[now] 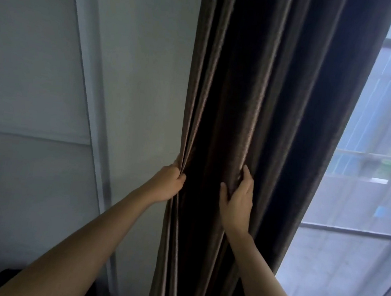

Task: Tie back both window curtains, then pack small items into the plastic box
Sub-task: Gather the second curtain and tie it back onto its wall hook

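Wall: pale and panelled, left of the curtain; no hook or tie-band shows on it.
Left hand: its grip is clenched on the curtain's left edge, with several pleats bunched in the fist on the wall side.
Curtain: dark brown, hanging in deep folds between wall and window, not yet tied.
Right hand: level with the left and near it; thumb and fingers appear to close round a fold in mid-curtain, grasping cloth.
Window: bright, with the curtain's right edge loose against it.
Step in hand: probably gathering the folds into one bundle.
Doing it well: reach the right hand to the curtain's right edge, draw those folds toward the left fist, keep both hands level, and hold the bundle firmly with one hand while tying.
Out of view: tie-band, plastic box.
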Demonstrator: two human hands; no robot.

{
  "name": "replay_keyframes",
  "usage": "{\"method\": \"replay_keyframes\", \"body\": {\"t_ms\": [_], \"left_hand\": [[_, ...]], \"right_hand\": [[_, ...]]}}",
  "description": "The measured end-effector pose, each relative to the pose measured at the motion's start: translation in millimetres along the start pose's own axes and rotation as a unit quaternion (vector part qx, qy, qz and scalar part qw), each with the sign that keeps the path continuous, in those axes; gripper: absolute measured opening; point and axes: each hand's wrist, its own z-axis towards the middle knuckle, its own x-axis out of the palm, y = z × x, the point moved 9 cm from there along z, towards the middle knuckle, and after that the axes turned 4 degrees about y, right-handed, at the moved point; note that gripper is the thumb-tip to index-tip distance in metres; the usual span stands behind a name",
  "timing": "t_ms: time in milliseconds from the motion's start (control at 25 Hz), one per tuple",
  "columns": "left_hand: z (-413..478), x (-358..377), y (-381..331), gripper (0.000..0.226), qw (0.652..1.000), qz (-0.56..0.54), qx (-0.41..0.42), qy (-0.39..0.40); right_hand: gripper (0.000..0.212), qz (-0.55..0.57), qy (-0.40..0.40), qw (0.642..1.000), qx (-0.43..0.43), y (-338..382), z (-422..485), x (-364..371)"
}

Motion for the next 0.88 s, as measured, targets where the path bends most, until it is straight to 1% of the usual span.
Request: {"method": "replay_keyframes", "body": {"t_ms": [80, 160, 240, 320, 360, 440, 680, 800, 880], "left_hand": [[-2.1, 3.9, -4.3, 0.039, 1.000, -0.012, 0.006, 0.009], [-1.8, 7.6, -6.1, 0.028, 1.000, -0.017, 0.002, 0.021], [-1.0, 10.5, -6.2, 0.020, 0.999, -0.024, -0.017, 0.030], [-1.2, 17.9, -8.9, 0.027, 0.998, -0.035, -0.030, 0.041], [-1.1, 22.4, -11.0, 0.029, 0.998, -0.035, -0.031, 0.046], [-0.3, 27.7, -14.7, 0.030, 0.998, -0.025, -0.032, 0.050], [1.8, 30.7, -16.5, 0.028, 0.997, -0.047, -0.031, 0.051], [0.0, 34.0, -19.6, 0.028, 0.996, -0.058, -0.035, 0.061], [-2.5, 38.6, -20.9, 0.028, 0.994, -0.050, -0.032, 0.088]], "right_hand": [[0.057, 0.014, 0.074, 0.997, 0.033, -12.0, -2.8, 19.0], [0.052, -0.032, 0.139, 0.990, 0.017, -18.8, -21.2, 42.5], [0.055, -0.083, 0.233, 0.969, 0.011, -24.5, -49.9, 74.5], [0.064, -0.097, 0.312, 0.944, 0.038, -27.4, -73.9, 96.5], [0.069, -0.098, 0.332, 0.937, 0.047, -26.9, -79.8, 101.3], [0.074, -0.097, 0.358, 0.927, 0.056, -22.4, -82.7, 103.2], [0.073, -0.077, 0.400, 0.912, 0.052, -13.2, -92.7, 94.4], [0.074, -0.052, 0.393, 0.916, 0.057, -14.2, -96.0, 92.1], [0.074, -0.045, 0.385, 0.920, 0.060, -12.7, -96.5, 90.2]]}}
